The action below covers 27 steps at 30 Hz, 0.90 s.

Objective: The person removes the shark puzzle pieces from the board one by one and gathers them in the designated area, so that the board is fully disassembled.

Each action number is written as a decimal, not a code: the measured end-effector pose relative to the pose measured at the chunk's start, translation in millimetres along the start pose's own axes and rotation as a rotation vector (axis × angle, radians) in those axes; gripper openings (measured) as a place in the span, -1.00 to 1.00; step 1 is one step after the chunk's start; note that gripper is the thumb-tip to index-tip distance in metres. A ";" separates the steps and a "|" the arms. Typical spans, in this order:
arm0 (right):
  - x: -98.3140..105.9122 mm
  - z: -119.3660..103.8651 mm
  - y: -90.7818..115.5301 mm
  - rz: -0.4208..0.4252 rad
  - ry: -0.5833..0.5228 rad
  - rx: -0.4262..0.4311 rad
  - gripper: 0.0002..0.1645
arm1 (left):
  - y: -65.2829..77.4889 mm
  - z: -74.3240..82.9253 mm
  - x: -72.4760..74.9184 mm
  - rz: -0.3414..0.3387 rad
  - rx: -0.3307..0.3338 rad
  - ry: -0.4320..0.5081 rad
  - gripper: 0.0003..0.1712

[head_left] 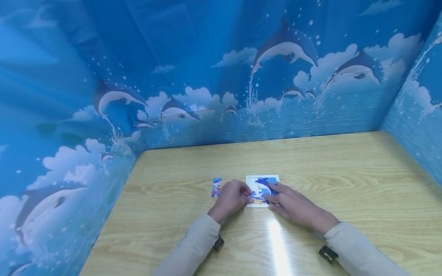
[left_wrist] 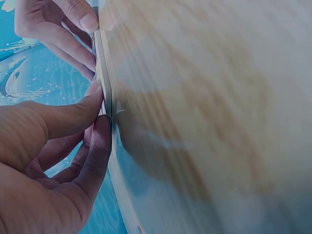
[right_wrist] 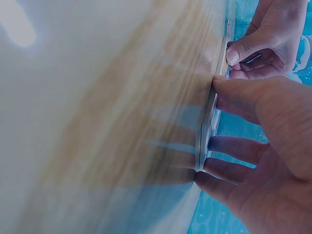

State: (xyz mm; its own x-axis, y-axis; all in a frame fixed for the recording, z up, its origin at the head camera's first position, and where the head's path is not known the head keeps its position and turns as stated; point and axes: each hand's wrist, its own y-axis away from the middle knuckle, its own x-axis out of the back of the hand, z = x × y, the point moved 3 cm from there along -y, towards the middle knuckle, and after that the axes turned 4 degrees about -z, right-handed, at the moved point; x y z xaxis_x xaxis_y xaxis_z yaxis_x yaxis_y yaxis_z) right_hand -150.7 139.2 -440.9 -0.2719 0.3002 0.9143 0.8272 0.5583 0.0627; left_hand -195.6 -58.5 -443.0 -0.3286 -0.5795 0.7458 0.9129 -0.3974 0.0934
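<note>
A white-framed picture puzzle (head_left: 257,206) lies flat on the table, with a blue-and-white dolphin picture (head_left: 264,184) inside. White backing shows at its upper left. My left hand (head_left: 234,196) is at the lower left corner, thumb and forefinger pinching the frame's edge, the other fingers curled. In the left wrist view the left hand (left_wrist: 63,156) has its fingertips right at the slab's corner. My right hand (head_left: 293,203) holds the right side. From the right wrist, the right hand (right_wrist: 263,146) shows its thumb on the near edge and other fingers along the right edge.
A small colourful picture piece (head_left: 216,187) with a cartoon figure in a blue cap lies just left of my left hand. The wood-grain table (head_left: 172,172) meets a blue dolphin-print curtain (head_left: 207,76) at its back and sides. A dark band sits at each cuff.
</note>
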 end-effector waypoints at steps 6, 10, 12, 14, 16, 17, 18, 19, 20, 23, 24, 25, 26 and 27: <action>-0.9 0.7 0.0 -0.002 0.003 -0.004 -0.54 | 1.4 0.7 0.3 0.019 0.020 0.003 -0.83; -1.4 1.0 0.4 -0.003 0.000 -0.006 -0.54 | 2.3 1.0 1.3 0.041 0.018 -0.002 -0.87; -1.2 0.8 0.6 -0.003 -0.004 -0.008 -0.54 | 2.7 1.5 2.0 0.051 0.012 -0.002 -0.89; -1.2 0.6 0.7 -0.005 -0.006 -0.011 -0.54 | 3.7 1.8 2.5 0.054 0.017 0.000 -0.90; -0.7 -0.1 0.7 -0.007 -0.007 -0.013 -0.54 | 4.2 2.1 2.9 0.055 0.018 0.007 -0.90; -0.5 -0.4 0.6 -0.007 -0.007 -0.013 -0.54 | 4.5 2.4 3.3 0.054 0.018 0.012 -0.91; -0.4 -0.6 0.6 -0.008 -0.006 -0.013 -0.55 | 4.6 2.3 3.3 0.051 0.019 0.018 -0.91; -0.4 -0.6 0.5 -0.009 -0.005 -0.014 -0.55 | 4.6 2.2 3.4 0.048 0.021 0.023 -0.91; -0.3 -0.8 0.5 -0.010 -0.005 -0.015 -0.55 | 4.6 2.3 3.5 0.045 0.023 0.030 -0.91; 0.0 -1.0 0.5 -0.013 -0.007 -0.019 -0.55 | 5.0 2.0 3.7 0.044 0.017 0.045 -0.92; 0.1 -1.1 0.4 -0.014 -0.008 -0.020 -0.55 | 5.0 1.6 3.6 0.047 0.012 0.050 -0.92; 0.2 -0.9 0.5 -0.013 -0.008 -0.020 -0.55 | 5.4 1.7 4.0 0.053 0.007 0.053 -0.92; 0.3 -0.9 0.5 -0.012 -0.009 -0.020 -0.55 | 6.0 1.6 4.5 0.057 0.003 0.060 -0.91; 0.3 -0.7 0.5 -0.012 -0.009 -0.020 -0.55 | 6.5 1.5 5.0 0.062 -0.002 0.066 -0.92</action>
State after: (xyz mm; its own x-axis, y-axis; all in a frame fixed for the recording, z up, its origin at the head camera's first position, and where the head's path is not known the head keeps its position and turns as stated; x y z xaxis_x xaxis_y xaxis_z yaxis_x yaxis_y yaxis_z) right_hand -150.0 139.1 -440.3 -0.2860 0.3010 0.9097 0.8339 0.5459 0.0816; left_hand -190.9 -62.9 -437.6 -0.2865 -0.6488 0.7049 0.9317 -0.3603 0.0470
